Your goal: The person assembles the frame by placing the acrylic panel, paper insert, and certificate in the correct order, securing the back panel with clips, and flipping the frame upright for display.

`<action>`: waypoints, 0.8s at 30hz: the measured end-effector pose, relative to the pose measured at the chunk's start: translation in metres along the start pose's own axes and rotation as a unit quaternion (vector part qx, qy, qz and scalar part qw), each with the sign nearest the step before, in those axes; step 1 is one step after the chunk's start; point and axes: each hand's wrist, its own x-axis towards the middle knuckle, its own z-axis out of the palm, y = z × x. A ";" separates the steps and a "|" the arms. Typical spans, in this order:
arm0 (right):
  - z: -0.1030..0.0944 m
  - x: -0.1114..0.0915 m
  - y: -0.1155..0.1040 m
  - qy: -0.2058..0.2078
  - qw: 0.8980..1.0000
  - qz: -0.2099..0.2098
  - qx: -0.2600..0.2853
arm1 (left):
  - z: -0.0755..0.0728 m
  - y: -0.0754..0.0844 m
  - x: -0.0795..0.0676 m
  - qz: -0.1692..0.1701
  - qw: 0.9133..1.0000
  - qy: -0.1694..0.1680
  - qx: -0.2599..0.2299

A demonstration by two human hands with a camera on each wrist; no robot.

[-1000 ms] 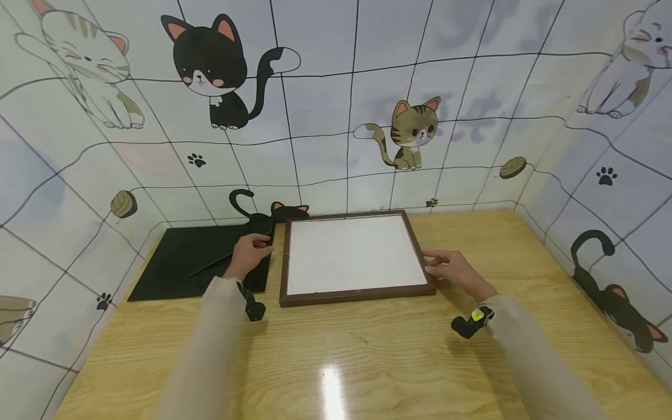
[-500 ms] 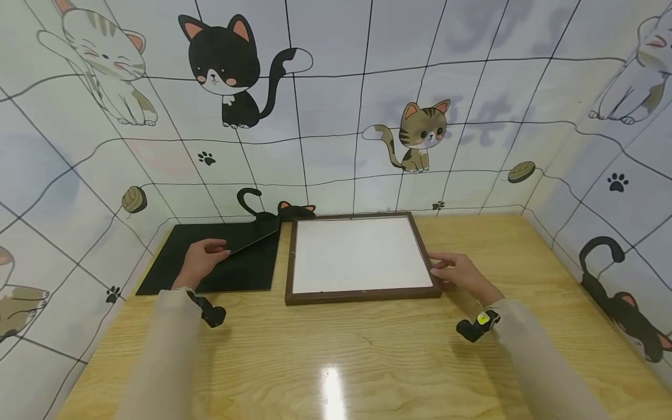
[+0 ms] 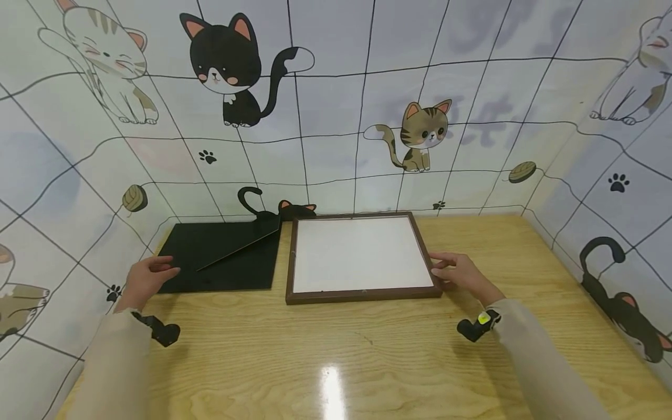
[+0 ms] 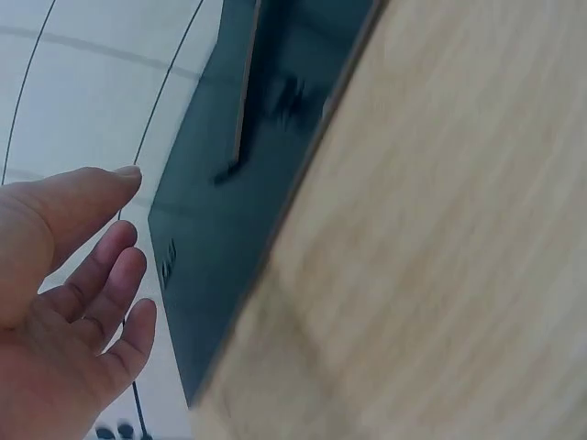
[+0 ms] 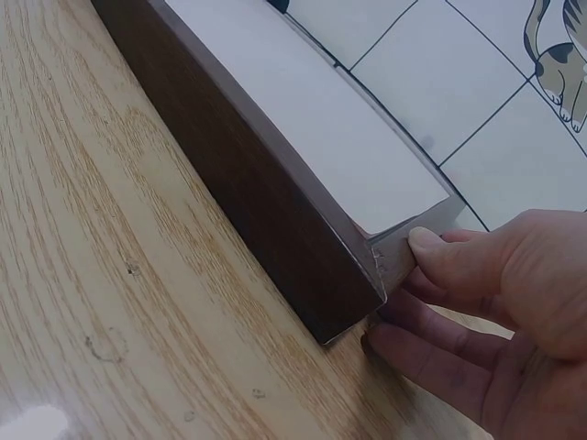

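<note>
A dark brown picture frame [image 3: 364, 296] lies flat on the table, with a white sheet [image 3: 362, 254] filling its inside. My right hand [image 3: 462, 275] holds the frame's right side near the front corner. In the right wrist view the thumb [image 5: 440, 246] rests on the rim, with the other fingers against the outer side. A black backing board [image 3: 231, 279] lies to the left, with a slim stand strut [image 3: 238, 251] slanting across it. My left hand [image 3: 147, 280] is at the board's left edge, fingers loosely bent and holding nothing in the left wrist view [image 4: 83, 293].
The wooden table [image 3: 336, 344] extends in front of and to the right of the frame. Walls with cat drawings [image 3: 341, 105] close in the back and both sides. A black wrist camera [image 3: 165, 333] sits on the left wrist, another camera [image 3: 471, 329] on the right.
My left hand has moved left across the backing board, from beside the frame to the board's left edge. My right hand stays at the frame's right side. The view has shifted slightly.
</note>
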 end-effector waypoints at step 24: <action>0.001 -0.001 0.000 0.000 1.000 0.012 0.012 | -0.001 -0.038 -0.022 -0.114 0.988 0.048 0.095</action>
